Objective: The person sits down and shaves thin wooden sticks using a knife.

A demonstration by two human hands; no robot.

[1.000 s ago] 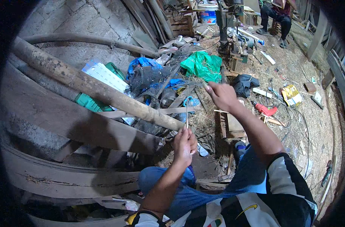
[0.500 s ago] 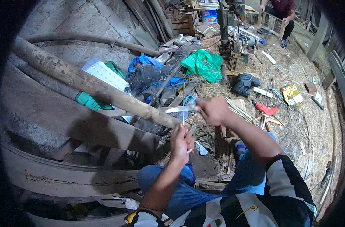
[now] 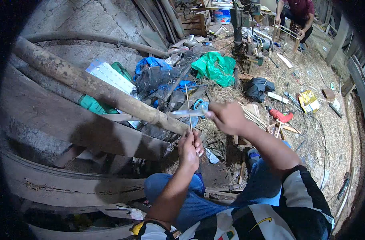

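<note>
My left hand (image 3: 190, 151) is closed around the lower end of a thin wooden stick (image 3: 187, 105), which points up and leans slightly left. The fingers of my right hand (image 3: 227, 117) wrap the handle of a knife (image 3: 186, 113). Its blurred blade reaches left across the stick, above my left hand. Just behind my left hand is the lower end of a thick bamboo pole (image 3: 150, 114).
A person (image 3: 300, 16) at the top right holds a small wooden frame. Around the floor lie a red drill (image 3: 281, 115), a green plastic bag (image 3: 214, 69), a black bag (image 3: 259, 89) and a bundle of sticks (image 3: 252, 116). Wooden beams (image 3: 78, 188) run along the left.
My right hand has come down and left, bringing the knife blade across the stick. The stick now leans left. The other person has bent forward with the wooden frame, now held lower.
</note>
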